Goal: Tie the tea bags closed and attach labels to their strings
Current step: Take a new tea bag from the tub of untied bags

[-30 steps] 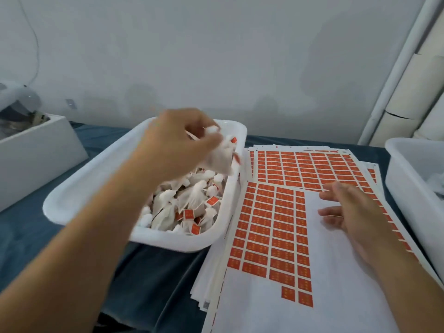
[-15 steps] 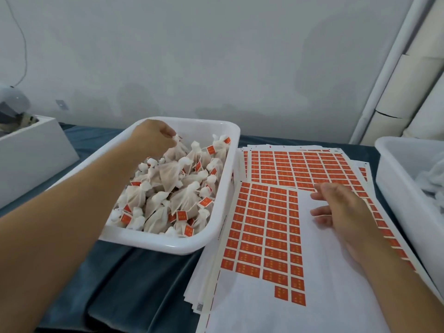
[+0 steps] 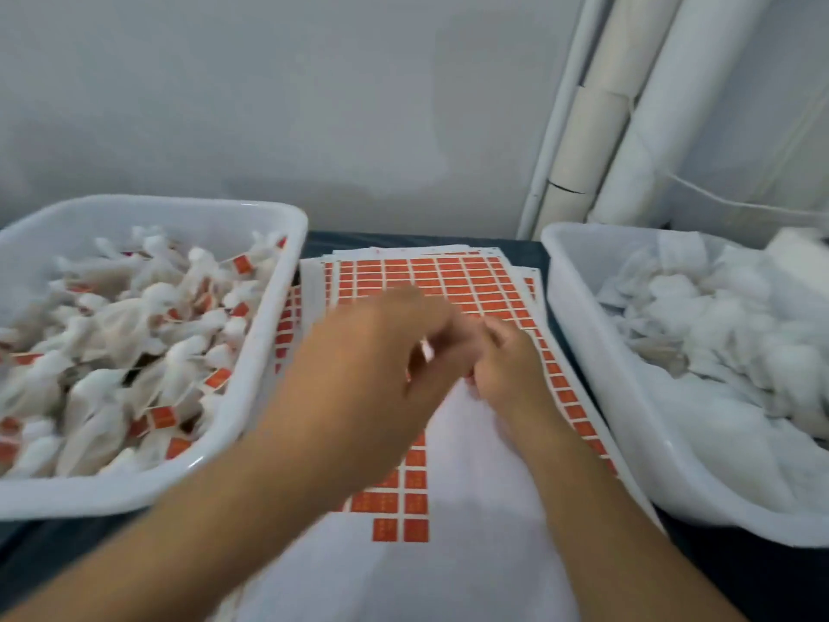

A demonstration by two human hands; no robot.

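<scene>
Left tub (image 3: 264,352): heaped w/ tied tea bags (image 3: 134,343), orange labels already on strings; the done pile.
Left hand (image 3: 381,352): over label sheet, fingers curled toward right hand; blurred, can't tell if it holds anything.
Label sheet (image 3: 448,280): centre, many orange labels gone, plenty left.
Right hand (image 3: 507,365): on sheet, fingertips meeting left; grip unclear.
Right tub (image 3: 596,365): white untied bags (image 3: 717,325) waiting. Approx. halfway, judging by piles.

a small packing workshop: bins of tea bags (image 3: 134,343), stacked label sheets (image 3: 448,280), cardboard tubes (image 3: 596,141).
</scene>
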